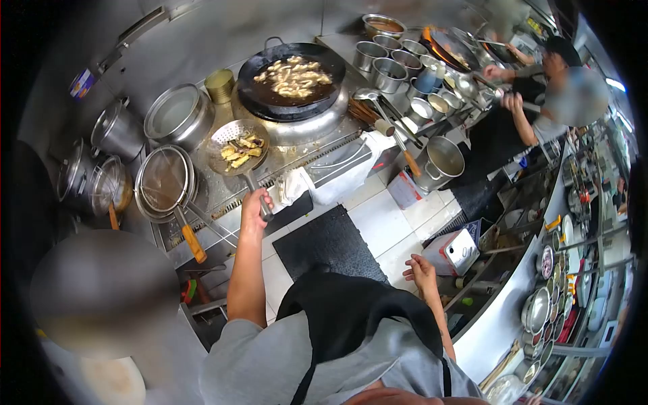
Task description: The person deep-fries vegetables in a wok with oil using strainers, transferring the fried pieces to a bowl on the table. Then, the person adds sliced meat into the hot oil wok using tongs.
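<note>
My left hand (252, 208) is closed round the metal handle of a perforated skimmer (217, 162). In its bowl lie several browned fried pieces (241, 151) with dark edges, perhaps eggplant. The skimmer is over the steel stove top, left of a large black wok (246, 101). Pale battered pieces (295, 75) float in dark oil in that wok. My right hand (422, 271) hangs low at my right side, holding nothing, its fingers loosely bent and apart. Nearest to it is a square metal tin (453, 252).
Left of the skimmer are a round mesh strainer (162, 179) on a pot and a steel pot (177, 111). Steel containers (389, 74) cluster right of the wok. A co-worker (520, 101) stands at another wok (449, 50). A black mat (324, 244) covers the floor.
</note>
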A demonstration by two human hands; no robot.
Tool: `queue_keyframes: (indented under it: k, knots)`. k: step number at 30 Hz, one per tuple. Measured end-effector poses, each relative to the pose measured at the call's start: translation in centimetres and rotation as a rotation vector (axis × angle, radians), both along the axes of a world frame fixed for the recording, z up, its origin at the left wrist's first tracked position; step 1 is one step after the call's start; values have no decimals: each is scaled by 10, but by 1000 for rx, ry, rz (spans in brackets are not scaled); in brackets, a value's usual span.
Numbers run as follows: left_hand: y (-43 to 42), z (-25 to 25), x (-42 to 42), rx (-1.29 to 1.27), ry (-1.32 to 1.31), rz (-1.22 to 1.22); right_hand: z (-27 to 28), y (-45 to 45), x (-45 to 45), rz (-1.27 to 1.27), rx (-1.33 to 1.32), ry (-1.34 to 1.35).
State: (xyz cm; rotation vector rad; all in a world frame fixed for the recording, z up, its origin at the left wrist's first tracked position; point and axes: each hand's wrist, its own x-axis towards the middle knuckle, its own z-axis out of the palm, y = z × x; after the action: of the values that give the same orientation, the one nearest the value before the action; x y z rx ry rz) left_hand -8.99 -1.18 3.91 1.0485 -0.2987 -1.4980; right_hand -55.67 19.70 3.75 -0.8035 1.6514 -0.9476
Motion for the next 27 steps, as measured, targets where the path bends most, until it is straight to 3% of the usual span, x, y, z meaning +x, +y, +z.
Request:
queue_keyframes:
  k: [3,4,5,7,8,9,10,11,16,21,27]
  knots:
    - [17,-1,-5,-31,-153,-18,-9,19,-25,-10,-3,14]
    - [31,14,-10,17,-88,-82,-9,28,-34,-3,-2,41]
    - [52,60,-38,89,-260,-38,-13,40,-43,-9,-20,54]
    - [59,41,-38,71,-276,-144,-13,65,-60,30,-150,252]
    - [62,48,-51,62,-333,-177,-14,77,-67,19,-186,282]
    - [52,28,-33,15,-251,-365,-4,89,-70,-51,-112,211]
    - [63,59,-70,78,-283,-295,-3,99,-78,-69,-135,220]
    - [75,85,-102,-27,-240,-389,-7,110,-88,-63,-164,226]
    - [108,121,-214,-6,4,-706,-19,170,-118,-200,-222,317]
    - [125,120,-366,-30,53,-1145,-11,233,-143,-365,-238,444]
    - [190,157,-577,-103,-30,-1626,-8,303,-147,-589,-171,469]
